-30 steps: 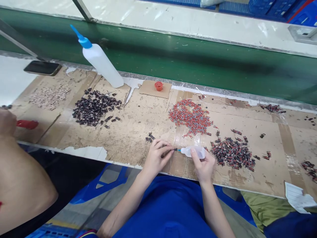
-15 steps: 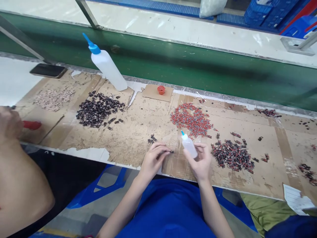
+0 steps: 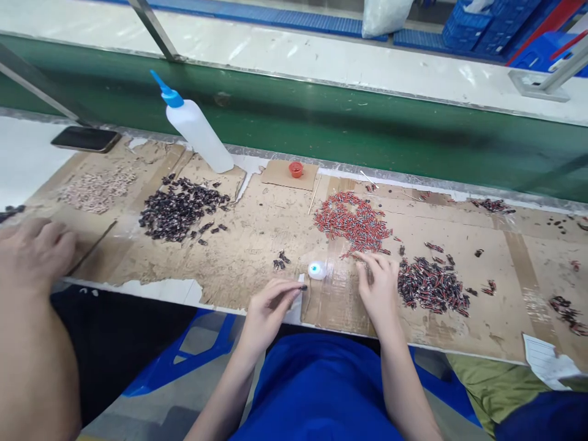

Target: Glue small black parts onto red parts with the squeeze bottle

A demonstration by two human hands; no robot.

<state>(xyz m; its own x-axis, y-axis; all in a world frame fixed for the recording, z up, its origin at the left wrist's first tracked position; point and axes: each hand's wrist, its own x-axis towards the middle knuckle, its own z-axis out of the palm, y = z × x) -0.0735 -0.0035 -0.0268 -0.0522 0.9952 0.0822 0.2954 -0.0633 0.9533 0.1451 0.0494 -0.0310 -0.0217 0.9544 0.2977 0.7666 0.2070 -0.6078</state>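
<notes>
My left hand (image 3: 271, 309) pinches a small black part (image 3: 303, 287) between thumb and fingertips, just over the front of the cardboard. A small white squeeze bottle (image 3: 316, 270) stands between my hands, its blue tip facing up at me. My right hand (image 3: 380, 285) is empty, thumb apart from the fingers. Its fingertips reach the near edge of a pile of small red-and-silver parts (image 3: 351, 220). Right of that hand lies a heap of joined black-and-red pieces (image 3: 432, 285). A few loose black parts (image 3: 281, 260) rest beyond my left hand.
A large white bottle with a blue nozzle (image 3: 199, 135) stands behind a pile of black parts (image 3: 177, 208). A red cup (image 3: 296, 169) sits on a cardboard piece. At left are a co-worker's hand (image 3: 39, 251), pale small pieces (image 3: 98, 190) and a phone (image 3: 86, 139).
My right hand has set down the small bottle and moved to the red pile. My left hand has shifted slightly left, still pinching the black part. The co-worker's hand moved nearer.
</notes>
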